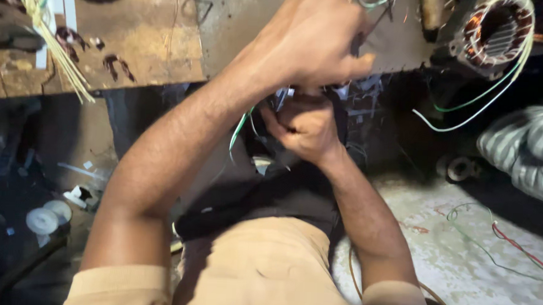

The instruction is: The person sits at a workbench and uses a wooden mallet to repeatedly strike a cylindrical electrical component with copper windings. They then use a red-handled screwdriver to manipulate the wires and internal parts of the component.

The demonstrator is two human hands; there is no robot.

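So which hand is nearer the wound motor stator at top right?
Left. The left hand is raised beside the stator, level with it; the right hand sits lower, farther away.

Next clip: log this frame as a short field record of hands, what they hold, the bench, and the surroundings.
Left hand: raised over the bench edge, fist closed, grip hidden
Right hand: lower, curled around thin wires
Green wire: hangs below the hands
Bench: worn wood
Motor stator: top right, copper windings, green and white leads
Sleeving strips: pale yellow bundle, top left
Floor: loose red and green wires
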